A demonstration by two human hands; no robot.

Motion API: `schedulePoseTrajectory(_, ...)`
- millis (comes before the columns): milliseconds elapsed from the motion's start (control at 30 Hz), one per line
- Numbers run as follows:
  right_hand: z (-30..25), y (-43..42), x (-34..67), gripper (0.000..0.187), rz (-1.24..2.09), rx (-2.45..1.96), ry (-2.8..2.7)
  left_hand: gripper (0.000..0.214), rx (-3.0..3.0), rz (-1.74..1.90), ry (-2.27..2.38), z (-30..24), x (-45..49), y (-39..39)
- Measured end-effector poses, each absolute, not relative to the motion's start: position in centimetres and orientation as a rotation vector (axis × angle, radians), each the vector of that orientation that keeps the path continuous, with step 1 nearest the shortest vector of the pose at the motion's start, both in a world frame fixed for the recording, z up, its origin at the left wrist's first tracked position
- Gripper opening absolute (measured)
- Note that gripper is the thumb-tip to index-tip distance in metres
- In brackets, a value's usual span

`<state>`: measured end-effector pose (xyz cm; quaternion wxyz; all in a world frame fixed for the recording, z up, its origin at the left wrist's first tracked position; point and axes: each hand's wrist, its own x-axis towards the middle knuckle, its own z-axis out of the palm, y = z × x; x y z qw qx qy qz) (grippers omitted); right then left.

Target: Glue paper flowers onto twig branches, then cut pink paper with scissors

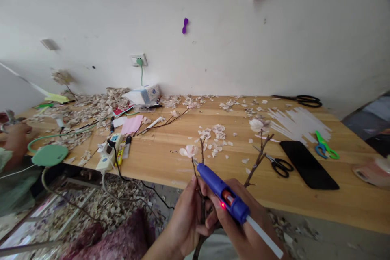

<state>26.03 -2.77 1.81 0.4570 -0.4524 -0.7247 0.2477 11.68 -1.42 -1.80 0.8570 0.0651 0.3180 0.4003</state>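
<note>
My left hand [185,219] is closed around a brown forked branch [202,203] at the front edge of the table. A pale pink flower [189,151] tops one thin twig, just above my fingers. In my right hand [243,215] is a blue hot glue gun [221,189], with a red light on and a white glue stick out of its back. Its nozzle points up and left, close beside the twig under the flower; I cannot tell if they touch. To the right, another fork carries a whitish flower [258,125].
Loose petals [213,134] lie about the wooden table [164,166]. Right: black scissors [282,166], a phone [309,164], green-and-blue scissors [327,148], white glue sticks [300,122]. Left: a power strip [108,154] with cables and a yellow cutter [122,152]. Another person's hand [16,132] is far left.
</note>
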Motion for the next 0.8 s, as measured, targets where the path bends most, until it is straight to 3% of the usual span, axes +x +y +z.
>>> schedulePoseTrajectory(200,0.7,-3.7,26.0,0.012,0.661,-1.108,-1.771,0.055,0.175,0.887,0.646,-0.9,12.3,-2.2)
schedulePoseTrajectory(800,1.9,-4.7,25.1,0.017,0.695,-1.265,-1.617,0.042,0.246,0.957,0.480,-1.0,12.8,-3.2)
